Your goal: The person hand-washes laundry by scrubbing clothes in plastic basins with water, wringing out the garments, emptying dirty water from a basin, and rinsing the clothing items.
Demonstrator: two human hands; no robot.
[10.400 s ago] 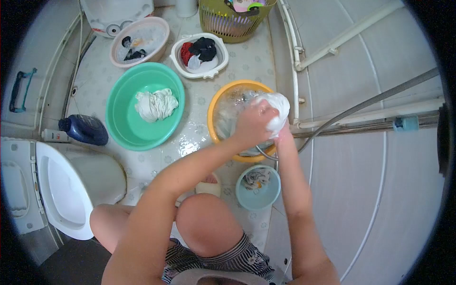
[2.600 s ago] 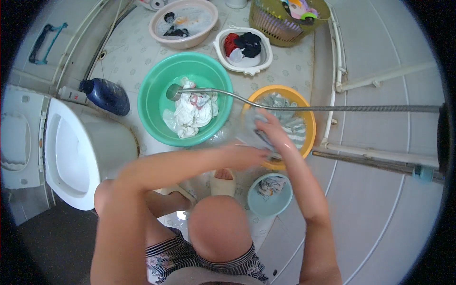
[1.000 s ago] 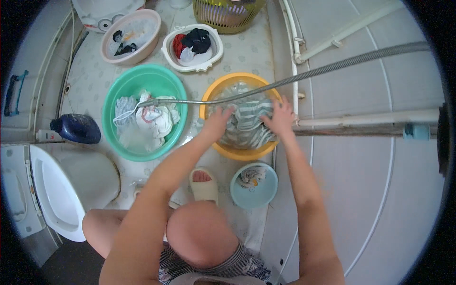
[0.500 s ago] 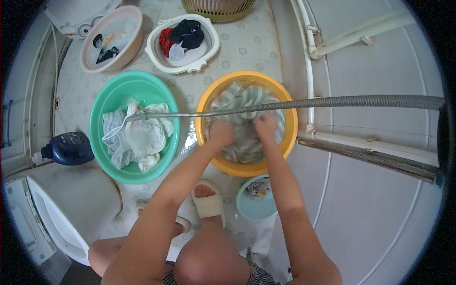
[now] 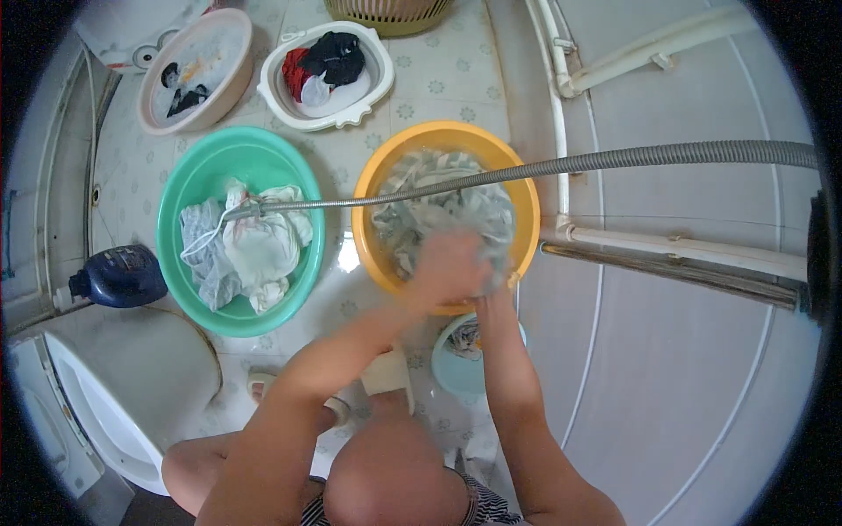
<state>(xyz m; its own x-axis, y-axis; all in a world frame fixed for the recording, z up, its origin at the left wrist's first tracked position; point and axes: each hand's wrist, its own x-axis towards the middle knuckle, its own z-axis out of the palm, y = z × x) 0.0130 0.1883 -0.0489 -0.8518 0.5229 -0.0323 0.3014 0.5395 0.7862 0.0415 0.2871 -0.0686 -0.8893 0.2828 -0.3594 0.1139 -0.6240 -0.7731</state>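
A yellow basin holds water and a grey-and-white striped cloth, mostly submerged. Over the near part of this basin is my left hand, smeared by motion, so its fingers cannot be made out. Close against it, at the basin's near right rim, is my right hand. The left hand partly covers it, and its fingers are hidden. Whether either hand grips the cloth does not show.
A grey metal shower hose crosses above the yellow basin to a green basin of pale clothes. Behind stand a white basin and a pink basin. A small blue basin, a dark blue bottle and a toilet are nearby.
My hands were apart, down in the water on the cloth. Both have drawn back toward the near rim, and the left has moved right, up against the right hand.
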